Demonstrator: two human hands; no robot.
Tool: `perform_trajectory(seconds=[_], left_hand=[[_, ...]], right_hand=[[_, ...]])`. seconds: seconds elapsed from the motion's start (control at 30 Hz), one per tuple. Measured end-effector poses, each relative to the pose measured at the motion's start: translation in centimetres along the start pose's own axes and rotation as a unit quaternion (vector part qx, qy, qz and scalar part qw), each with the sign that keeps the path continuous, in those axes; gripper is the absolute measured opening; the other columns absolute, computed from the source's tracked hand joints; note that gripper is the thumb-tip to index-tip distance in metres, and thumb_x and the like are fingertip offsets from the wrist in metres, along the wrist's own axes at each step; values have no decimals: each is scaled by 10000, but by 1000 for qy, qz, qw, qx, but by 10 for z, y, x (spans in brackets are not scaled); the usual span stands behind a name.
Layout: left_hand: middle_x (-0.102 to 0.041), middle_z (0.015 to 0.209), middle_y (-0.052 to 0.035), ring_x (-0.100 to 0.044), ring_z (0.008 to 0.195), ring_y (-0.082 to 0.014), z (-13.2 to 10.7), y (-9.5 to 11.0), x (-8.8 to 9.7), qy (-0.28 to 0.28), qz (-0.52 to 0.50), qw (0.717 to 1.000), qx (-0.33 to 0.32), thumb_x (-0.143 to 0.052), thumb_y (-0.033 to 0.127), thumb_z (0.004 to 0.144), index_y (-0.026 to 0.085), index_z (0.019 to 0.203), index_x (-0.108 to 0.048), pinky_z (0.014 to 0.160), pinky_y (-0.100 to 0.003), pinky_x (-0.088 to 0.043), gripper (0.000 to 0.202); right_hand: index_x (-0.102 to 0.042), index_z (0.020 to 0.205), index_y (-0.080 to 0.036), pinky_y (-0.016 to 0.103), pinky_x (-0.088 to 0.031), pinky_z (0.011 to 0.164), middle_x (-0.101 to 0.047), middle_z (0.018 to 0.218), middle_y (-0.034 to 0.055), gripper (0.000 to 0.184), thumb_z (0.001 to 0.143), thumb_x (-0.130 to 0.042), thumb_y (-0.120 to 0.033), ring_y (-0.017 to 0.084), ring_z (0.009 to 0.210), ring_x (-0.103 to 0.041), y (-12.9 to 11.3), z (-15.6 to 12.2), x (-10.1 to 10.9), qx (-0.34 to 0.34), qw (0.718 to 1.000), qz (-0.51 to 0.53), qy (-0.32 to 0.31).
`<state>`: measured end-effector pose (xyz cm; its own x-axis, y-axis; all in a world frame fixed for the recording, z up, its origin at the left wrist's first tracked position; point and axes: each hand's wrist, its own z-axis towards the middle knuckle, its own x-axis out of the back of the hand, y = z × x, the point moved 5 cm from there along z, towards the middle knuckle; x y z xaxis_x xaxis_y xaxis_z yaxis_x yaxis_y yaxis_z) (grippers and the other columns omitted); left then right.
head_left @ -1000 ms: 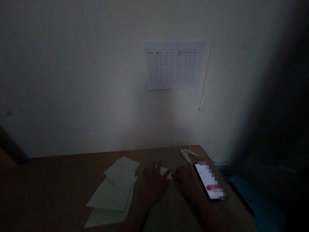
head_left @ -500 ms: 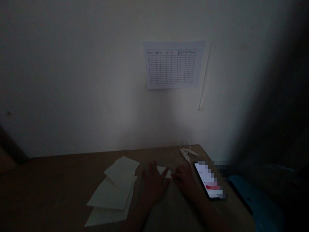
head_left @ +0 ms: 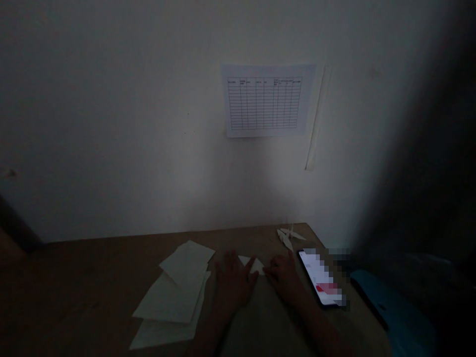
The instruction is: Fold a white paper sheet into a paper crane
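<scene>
A small folded piece of white paper lies on the table between my hands. My left hand rests flat with its fingers spread, the thumb and index finger touching the paper's left part. My right hand has its fingers curled in, and the thumb and fingertips pinch the paper's right corner. Left of my left hand lie several loose white sheets, overlapping one another. Beyond my right hand, near the table's back edge, sits a folded paper figure with pointed ends.
A phone with a lit screen lies right of my right hand on the brown table. A printed table sheet hangs on the wall behind. Something blue stands past the table's right edge. The room is dim.
My left hand has shifted slightly left along the folded paper, its fingers a little closer together. My right hand stays at the paper's right corner.
</scene>
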<state>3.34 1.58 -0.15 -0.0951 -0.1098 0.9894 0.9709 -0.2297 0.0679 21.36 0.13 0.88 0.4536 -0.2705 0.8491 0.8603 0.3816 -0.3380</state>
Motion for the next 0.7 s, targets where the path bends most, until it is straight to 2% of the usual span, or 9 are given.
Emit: perform_trajectory(seconds=[0.17, 0.27, 0.4, 0.57, 0.7], left_hand=[[-331, 1707, -134, -190, 1573, -500, 3, -3, 1, -1, 3, 1000, 6, -387, 668, 1028, 451, 1570, -411, 1149, -820, -141, 584], [-345, 1701, -133, -197, 1571, -500, 4, -8, 7, -1, 16, 999, 32, -407, 627, 1038, 454, 1566, -420, 1137, -834, -142, 555], [-377, 1684, -146, -218, 1570, -485, 4, -15, 17, 11, 22, 999, 29, -397, 617, 1044, 444, 1567, -427, 1155, -814, -129, 551], [-410, 1662, -164, -231, 1553, -522, 5, -26, 23, 35, 58, 995, 70, -480, 561, 1036, 462, 1557, -430, 1143, -822, -134, 533], [-410, 1662, -163, -236, 1546, -536, 8, -33, 21, 30, 54, 994, 91, -512, 566, 1024, 486, 1550, -426, 1137, -824, -155, 539]], right_hand=[[-823, 978, -311, 632, -179, 1230, -721, 1001, 45, 204, 979, -638, -226, 242, 1049, -636, 1, -1, 1, 12, 1000, 13, 10], [-821, 974, -308, 638, -167, 1231, -713, 985, 36, 189, 972, -650, -227, 236, 1030, -632, 2, 0, -1, 9, 1000, 4, 8], [-822, 952, -306, 652, -180, 1220, -706, 963, 28, 191, 984, -645, -243, 227, 998, -630, 4, 1, -4, 7, 1000, -10, -3], [-820, 948, -302, 659, -128, 1236, -711, 995, 32, 193, 984, -647, -224, 227, 1024, -638, 4, 1, -3, 4, 1000, 8, 3], [-822, 928, -295, 647, -141, 1237, -717, 1004, 44, 206, 988, -634, -236, 236, 1032, -637, 4, 0, -3, -2, 1000, 19, 6]])
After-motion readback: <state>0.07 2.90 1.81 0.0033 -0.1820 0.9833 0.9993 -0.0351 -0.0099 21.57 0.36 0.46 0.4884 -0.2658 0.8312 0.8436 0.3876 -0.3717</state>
